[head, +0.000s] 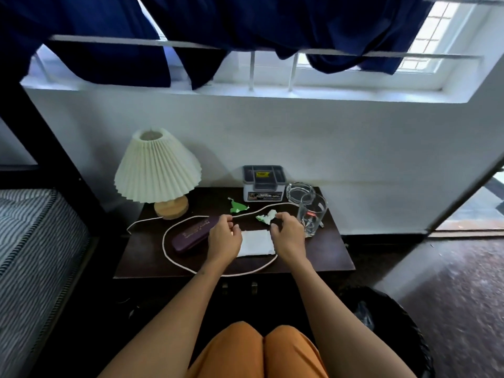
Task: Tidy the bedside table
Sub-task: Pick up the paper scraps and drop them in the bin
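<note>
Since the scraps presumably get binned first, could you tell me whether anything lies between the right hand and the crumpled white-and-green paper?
Nothing visible does. The right hand sits just beside the crumpled paper, its fingertips almost at it. The glass mug stands close on the hand's other side, out of the way.

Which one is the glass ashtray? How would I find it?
Look at the dark bedside table under the window, at its back right corner. Beside the small lidded box sits the ashtray, low, round and clear. The tall drinking glass stands just in front of it.
</note>
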Tool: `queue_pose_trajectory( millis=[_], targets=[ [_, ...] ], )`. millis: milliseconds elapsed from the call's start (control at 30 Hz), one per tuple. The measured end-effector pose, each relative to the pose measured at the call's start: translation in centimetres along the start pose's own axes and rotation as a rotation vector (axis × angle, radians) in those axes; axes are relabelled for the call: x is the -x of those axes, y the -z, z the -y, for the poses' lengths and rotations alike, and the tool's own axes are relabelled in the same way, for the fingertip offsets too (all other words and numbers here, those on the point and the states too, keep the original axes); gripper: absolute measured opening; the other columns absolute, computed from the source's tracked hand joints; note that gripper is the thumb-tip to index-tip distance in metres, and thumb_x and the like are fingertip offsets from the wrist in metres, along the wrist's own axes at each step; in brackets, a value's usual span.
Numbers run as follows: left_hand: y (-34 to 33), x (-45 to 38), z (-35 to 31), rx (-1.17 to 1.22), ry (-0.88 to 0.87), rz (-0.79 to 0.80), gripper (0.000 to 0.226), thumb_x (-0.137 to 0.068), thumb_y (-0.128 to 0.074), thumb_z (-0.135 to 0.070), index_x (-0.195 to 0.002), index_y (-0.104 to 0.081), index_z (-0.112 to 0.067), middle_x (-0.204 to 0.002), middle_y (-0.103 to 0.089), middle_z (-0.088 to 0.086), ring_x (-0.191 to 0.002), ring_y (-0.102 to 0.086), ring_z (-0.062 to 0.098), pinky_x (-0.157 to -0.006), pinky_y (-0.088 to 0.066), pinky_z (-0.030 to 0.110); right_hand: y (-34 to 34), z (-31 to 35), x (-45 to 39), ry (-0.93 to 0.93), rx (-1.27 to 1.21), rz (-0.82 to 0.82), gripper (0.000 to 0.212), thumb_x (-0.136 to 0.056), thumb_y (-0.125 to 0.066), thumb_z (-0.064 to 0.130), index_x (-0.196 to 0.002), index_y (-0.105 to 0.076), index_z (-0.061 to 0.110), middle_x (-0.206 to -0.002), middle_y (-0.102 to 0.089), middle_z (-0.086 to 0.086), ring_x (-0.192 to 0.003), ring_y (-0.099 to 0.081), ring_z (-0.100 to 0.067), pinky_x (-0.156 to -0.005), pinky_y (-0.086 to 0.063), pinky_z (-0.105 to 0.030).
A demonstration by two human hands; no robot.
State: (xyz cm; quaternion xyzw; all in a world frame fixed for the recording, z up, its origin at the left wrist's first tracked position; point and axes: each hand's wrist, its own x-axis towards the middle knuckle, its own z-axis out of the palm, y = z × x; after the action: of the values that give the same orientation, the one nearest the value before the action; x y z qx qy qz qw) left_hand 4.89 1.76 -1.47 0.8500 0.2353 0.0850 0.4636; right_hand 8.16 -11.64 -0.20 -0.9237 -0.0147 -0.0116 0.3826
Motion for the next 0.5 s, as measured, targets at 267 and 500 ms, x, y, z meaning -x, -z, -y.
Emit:
queue_pose_trajectory(
  millis=[267,500],
  targets=[
    [-2.3,-5.1,1.8,-0.193,-0.130,0.012,0.036,-0.095,-0.047,-0.014,-0.130,-0.050,-0.005,-0.129,-0.054,0.013,-0.120,-0.052,0.026,-0.098,-0.041,0.033,-3.9,-2.0,-3.9,-0.029,0.088,0.135,0.039,-0.091,-0.056,0.019,-0.128,-0.051,0.008,-0.128,-0.053,-0.014,-0.115,-0.052,-0.030,-0.095,-0.041,-0.036],
    [-4.9,-9.3,2.8,-0.344,-0.227,0.070,0.043,-0.093,-0.043,0.001,-0.134,-0.048,-0.009,-0.149,-0.033,0.014,-0.139,-0.033,0.028,-0.111,-0.034,0.035,-6.5,-2.8,-7.7,0.006,0.221,0.226,0.045,-0.093,-0.054,0.018,-0.135,-0.041,0.006,-0.151,-0.026,-0.018,-0.137,-0.029,-0.036,-0.105,-0.035,-0.042]
  ],
)
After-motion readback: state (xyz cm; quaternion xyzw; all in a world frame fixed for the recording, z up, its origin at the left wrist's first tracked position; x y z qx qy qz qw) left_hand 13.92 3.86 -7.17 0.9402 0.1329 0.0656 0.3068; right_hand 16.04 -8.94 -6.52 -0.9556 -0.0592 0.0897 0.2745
